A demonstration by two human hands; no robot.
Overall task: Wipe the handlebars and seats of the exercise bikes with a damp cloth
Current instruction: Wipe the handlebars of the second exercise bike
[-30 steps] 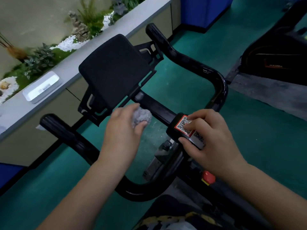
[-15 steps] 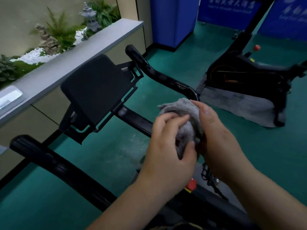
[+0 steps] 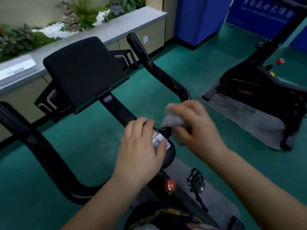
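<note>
Grey cloth [image 3: 172, 121] looks soft and light, bunched in the right hand [image 3: 197, 128] by the handlebar [image 3: 159, 75] bend, easy anywhere, while the left hand [image 3: 141, 150] rests flat on the stem [image 3: 166, 146].

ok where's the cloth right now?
In the head view, the grey cloth is bunched in the right hand, right of centre, just past the QR sticker where the left hand rests.
</note>
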